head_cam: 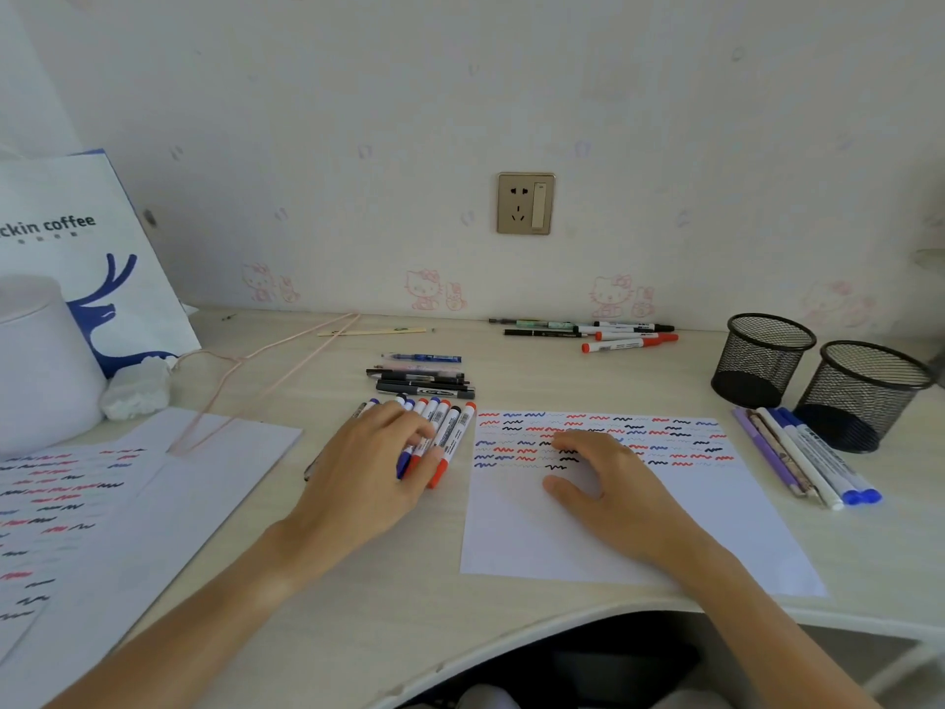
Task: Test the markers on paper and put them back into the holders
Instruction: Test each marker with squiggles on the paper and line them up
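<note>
A white sheet of paper [603, 529] lies on the desk, its top covered with red, blue and black squiggles. My right hand [608, 483] rests flat on it with fingers spread. Left of the sheet lies a row of several red, blue and black capped markers [450, 432]. My left hand [373, 468] lies over that row, fingertips touching the markers. Two empty black mesh holders [762, 358] [864, 396] stand at the right. Several pens and blue markers [813, 463] lie in front of them.
A bunch of dark pens [419, 383] lies behind the marker row, and more markers [608, 335] lie by the wall. Used test sheets [102, 504] cover the left of the desk, beside a white pot [41, 360] and a coffee paper bag [76, 237]. The desk's curved front edge [511, 637] runs below.
</note>
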